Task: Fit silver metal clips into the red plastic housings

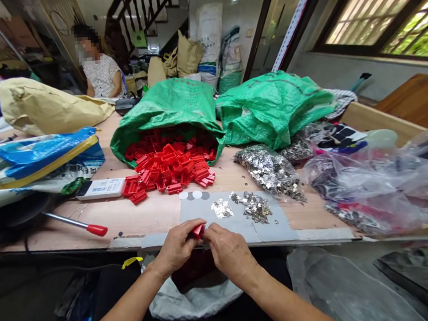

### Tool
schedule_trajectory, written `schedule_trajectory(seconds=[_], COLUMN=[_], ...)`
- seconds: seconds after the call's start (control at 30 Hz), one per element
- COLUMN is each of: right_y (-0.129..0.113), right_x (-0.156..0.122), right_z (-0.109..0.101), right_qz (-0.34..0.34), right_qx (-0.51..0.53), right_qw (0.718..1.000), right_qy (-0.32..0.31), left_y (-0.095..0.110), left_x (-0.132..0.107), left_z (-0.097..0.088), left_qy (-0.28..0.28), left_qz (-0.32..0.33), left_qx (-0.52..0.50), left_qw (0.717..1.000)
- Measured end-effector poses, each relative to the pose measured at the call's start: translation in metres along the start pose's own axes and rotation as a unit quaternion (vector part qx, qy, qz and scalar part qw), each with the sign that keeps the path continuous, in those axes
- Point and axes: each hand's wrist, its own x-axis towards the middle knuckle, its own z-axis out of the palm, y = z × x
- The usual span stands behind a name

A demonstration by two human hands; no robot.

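Note:
My left hand is closed around a small red plastic part at the table's front edge. Close against that part's right end, my right hand has its fingers pinched together; whatever lies between them is hidden. Just beyond the hands is a grey mat with a small heap of shiny flat metal pieces and a larger, darker heap of metal pieces. A pile of similar red plastic parts spills from an open green woven sack. Below my hands hangs an open white bag.
Right of the mat lie a clear bag of metal pieces and several plastic bags. A second green sack stands behind. To the left are a white box and a red-tipped lever. A person sits across the table.

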Motion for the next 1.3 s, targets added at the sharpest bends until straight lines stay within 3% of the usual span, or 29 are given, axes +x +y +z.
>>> schedule_trajectory(seconds=[0.23, 0.33, 0.4, 0.47, 0.6, 0.67, 0.73, 1.13, 1.3], right_y=[0.0, 0.006, 0.009, 0.009, -0.001, -0.008, -0.015, -0.024, -0.024], right_x=[-0.003, -0.007, -0.011, -0.015, -0.02, -0.019, -0.018, -0.016, -0.016], right_z=[0.006, 0.001, -0.006, -0.014, -0.028, -0.032, -0.035, -0.041, -0.035], right_qz=[0.017, 0.007, -0.011, -0.026, -0.027, -0.032, -0.04, -0.063, -0.066], right_qx=[0.006, 0.069, 0.139, 0.207, 0.272, 0.269, 0.256, 0.221, 0.219], right_qw=[1.0, 0.996, 0.985, 0.969, 0.959, 0.961, 0.965, 0.972, 0.97], right_qy=[0.016, 0.048, 0.097, 0.129, 0.077, 0.053, 0.043, 0.052, 0.079], left_y=[0.006, 0.015, 0.022, 0.03, 0.047, 0.053, 0.059, 0.081, 0.083], left_x=[0.0, -0.005, -0.01, -0.015, -0.021, -0.023, -0.024, -0.026, -0.025], left_z=[0.005, 0.007, 0.006, 0.003, -0.003, -0.005, -0.006, -0.003, 0.0], left_qy=[0.027, 0.085, 0.131, 0.15, 0.115, 0.112, 0.123, 0.151, 0.161], left_qz=[0.001, -0.03, -0.068, -0.115, -0.187, -0.219, -0.247, -0.281, -0.279], left_qx=[-0.011, -0.034, -0.114, -0.264, -0.559, -0.628, -0.657, -0.706, -0.713], left_qw=[1.0, 0.995, 0.982, 0.946, 0.799, 0.738, 0.702, 0.632, 0.623])
